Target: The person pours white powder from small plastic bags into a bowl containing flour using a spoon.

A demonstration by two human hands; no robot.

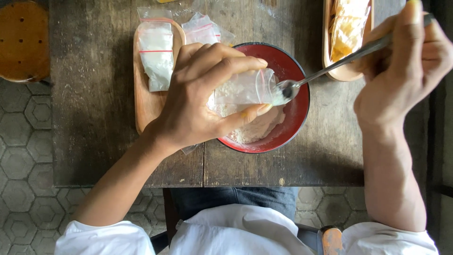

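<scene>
- I am sitting at a dark, worn wooden table [94, 141] over a floor of grey hexagon tiles [23, 141], with a round wooden stool [21, 40] at the far left.
- My left hand [198, 99] is pinching a small clear bag [243, 87] on its side over the red bowl [297, 108], thumb beneath and fingers curled over the top.
- My right hand [406, 71] is closing around a metal spoon [325, 71], its tip at the bag's open mouth.
- White powder [255, 130] is already lying in the bowl; some is clinging inside the bag, so I judge the emptying nearly finished.
- Left of the bowl, a wooden tray [144, 106] is carrying a sealed white-filled bag with red stripes [155, 54]; another clear bag [203, 28] is lying far of my hand.
- Far right, a second tray [347, 71] is holding a yellow packet [349, 26].
</scene>
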